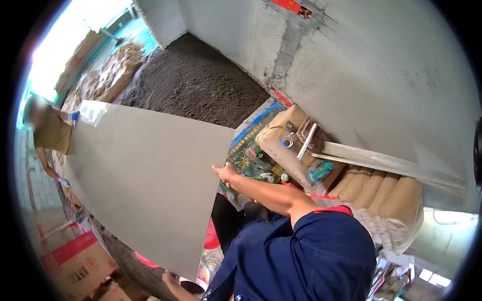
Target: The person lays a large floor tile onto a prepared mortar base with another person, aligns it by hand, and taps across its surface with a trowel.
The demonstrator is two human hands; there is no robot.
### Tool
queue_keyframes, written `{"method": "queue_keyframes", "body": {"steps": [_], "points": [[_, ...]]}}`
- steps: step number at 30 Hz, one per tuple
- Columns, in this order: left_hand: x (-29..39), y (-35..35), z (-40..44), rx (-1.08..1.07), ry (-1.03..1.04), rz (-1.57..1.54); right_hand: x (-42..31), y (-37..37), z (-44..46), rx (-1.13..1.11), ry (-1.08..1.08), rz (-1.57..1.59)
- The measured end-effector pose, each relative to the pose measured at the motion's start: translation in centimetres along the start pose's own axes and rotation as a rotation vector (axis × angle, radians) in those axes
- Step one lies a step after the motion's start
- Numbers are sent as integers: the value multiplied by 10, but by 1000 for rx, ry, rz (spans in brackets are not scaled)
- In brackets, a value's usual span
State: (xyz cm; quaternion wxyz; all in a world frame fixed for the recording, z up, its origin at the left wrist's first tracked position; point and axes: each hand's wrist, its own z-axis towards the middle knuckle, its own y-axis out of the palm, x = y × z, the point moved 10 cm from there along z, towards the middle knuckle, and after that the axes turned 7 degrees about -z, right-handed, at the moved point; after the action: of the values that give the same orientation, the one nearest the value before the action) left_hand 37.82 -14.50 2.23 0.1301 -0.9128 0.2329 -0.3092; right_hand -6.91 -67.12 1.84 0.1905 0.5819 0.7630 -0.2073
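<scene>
A large, flat grey tile spans the middle of the head view. My right hand is closed on its near edge by the upper corner, with part of the fingers under the slab. At the bottom of the view, my left hand grips the same tile near its lower corner; its fingertips are hidden beneath. Across from me, a co-worker in gloves holds the far edge with both hands. The tile is off the floor between us.
Dark, loose mortar covers the floor by the wall. To the right stand paper sacks with a tape roll and a teal tool on top. A long metal straightedge lies along the wall. Cardboard boxes sit lower left.
</scene>
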Motion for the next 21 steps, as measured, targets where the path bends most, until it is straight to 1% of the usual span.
{"method": "queue_keyframes", "body": {"steps": [1, 3, 5, 7, 9, 11, 12, 13, 14, 15, 18, 20, 21], "points": [[18, 14, 9, -15, 3, 66, -7, 0, 10, 13, 9, 29], [47, 43, 22, -37, 10, 107, -19, -5, 34, 79, 52, -46], [76, 68, 31, -60, 20, 122, -21, -1, 69, 130, 55, 3], [108, 107, 43, -91, 20, 134, -18, 2, 112, 192, 49, 43], [130, 136, 56, -113, 7, 128, -9, 14, 144, 202, 105, 79], [151, 159, 65, -124, 7, 127, -4, 12, 161, 197, 158, 109], [160, 166, 67, -126, 5, 120, -7, 15, 156, 153, 206, 175], [166, 173, 72, -132, -5, 116, -8, 22, 157, 111, 246, 245], [172, 182, 76, -144, -13, 109, -14, 16, 159, 179, 270, 228], [179, 191, 80, -154, -13, 101, -18, 15, 169, 187, 273, 241], [186, 214, 87, -168, -33, 76, -21, 6, 195, 179, 267, 254], [179, 227, 85, -167, -61, 75, -21, -8, 214, 272, 228, 318], [176, 235, 81, -166, -75, 83, -18, -12, 224, 275, 236, 311]]}}
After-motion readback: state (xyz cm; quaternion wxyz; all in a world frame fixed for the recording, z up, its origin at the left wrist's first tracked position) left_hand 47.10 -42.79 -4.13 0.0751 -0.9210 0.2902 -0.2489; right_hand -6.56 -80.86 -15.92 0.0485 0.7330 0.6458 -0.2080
